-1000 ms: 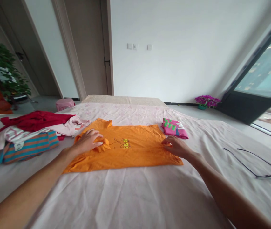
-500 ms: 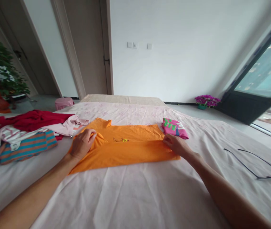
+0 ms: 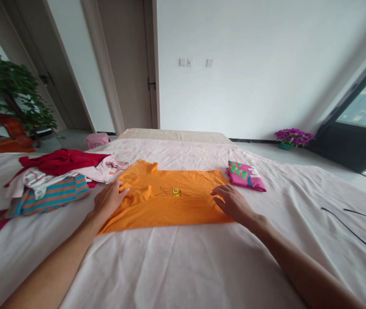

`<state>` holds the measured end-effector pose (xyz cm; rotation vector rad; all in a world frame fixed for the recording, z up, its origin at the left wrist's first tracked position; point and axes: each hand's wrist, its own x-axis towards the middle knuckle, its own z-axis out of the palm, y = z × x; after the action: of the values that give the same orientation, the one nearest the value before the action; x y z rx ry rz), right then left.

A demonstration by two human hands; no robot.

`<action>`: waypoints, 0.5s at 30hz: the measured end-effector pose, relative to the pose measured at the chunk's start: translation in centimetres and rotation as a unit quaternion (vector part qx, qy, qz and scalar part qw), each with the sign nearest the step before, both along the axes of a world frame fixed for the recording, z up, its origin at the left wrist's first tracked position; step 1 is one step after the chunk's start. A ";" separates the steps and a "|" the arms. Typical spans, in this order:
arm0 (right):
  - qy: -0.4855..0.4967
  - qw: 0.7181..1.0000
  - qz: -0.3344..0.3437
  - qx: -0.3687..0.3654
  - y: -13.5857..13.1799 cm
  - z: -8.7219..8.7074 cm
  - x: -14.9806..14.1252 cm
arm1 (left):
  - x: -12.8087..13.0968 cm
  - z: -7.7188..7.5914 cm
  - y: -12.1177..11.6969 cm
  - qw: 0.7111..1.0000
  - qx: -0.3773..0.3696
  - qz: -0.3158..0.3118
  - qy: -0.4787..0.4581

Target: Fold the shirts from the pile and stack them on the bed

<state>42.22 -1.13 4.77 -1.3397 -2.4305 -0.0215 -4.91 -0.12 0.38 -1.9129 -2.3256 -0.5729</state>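
An orange T-shirt (image 3: 170, 201) lies partly folded on the pale pink bed sheet (image 3: 176, 266), its near half doubled over toward the printed logo. My left hand (image 3: 108, 201) rests flat on the shirt's left edge, fingers stretched out. My right hand (image 3: 232, 202) lies open on the shirt's right side, fingers spread and pressing the cloth down. A folded pink garment (image 3: 245, 176) with green print sits just beyond my right hand.
A heap of unfolded clothes (image 3: 57, 178), red, pink and striped, lies at the left. A thin black cable (image 3: 350, 227) trails across the sheet at the right. Beyond the bed are a pink stool (image 3: 97, 140), a green plant (image 3: 12, 92), purple flowers (image 3: 294, 137) and a door.
The shirt's near half got folded up over its middle. My left hand let go of the bunched sleeve and flattened; my right hand slid inward onto the cloth. The view shifted slightly left.
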 end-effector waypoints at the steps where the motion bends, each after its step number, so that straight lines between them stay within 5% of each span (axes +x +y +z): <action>1: 0.007 1.000 0.013 -0.008 -0.1 -0.3 -0.7 | 0.1 0.1 0.0 1.000 0.006 -0.001 -0.016; 6: 0.038 0.999 0.030 -0.022 -0.3 -1.9 -2.0 | 0.4 0.9 -0.1 0.988 0.154 0.015 -0.027; 11: 0.043 0.998 0.029 -0.024 -0.4 -2.2 -1.7 | 0.7 1.1 -0.5 0.995 0.083 0.033 0.052; 15: 0.045 0.998 0.025 -0.020 -0.5 -2.2 -1.8 | 1.6 1.4 -0.3 0.979 0.163 -0.092 0.082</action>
<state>40.44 -1.61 2.57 -1.2675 -2.4002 0.0976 -3.30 -0.47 1.77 -1.9434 -1.8379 -0.7300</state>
